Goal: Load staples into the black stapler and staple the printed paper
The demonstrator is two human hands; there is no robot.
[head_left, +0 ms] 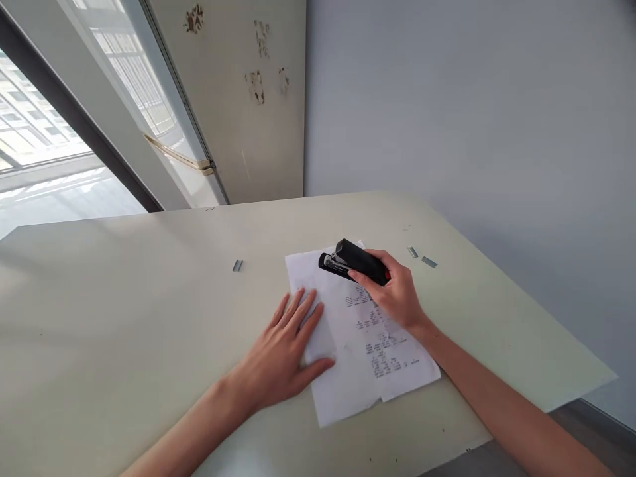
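Note:
My right hand is wrapped round a black stapler, which points to the left over the upper part of a printed paper. The stapler's jaws stand apart at the front, and a red spot shows at its back end. Whether its base touches the paper, I cannot tell. My left hand lies flat with its fingers spread, pressing on the left edge of the paper. Dark print covers the paper's right half, and its lower edge has a small tear.
Strips of staples lie on the pale table: one strip left of the paper, and two at the right, a small strip and a longer strip. Behind the table stand a refrigerator and a grey wall.

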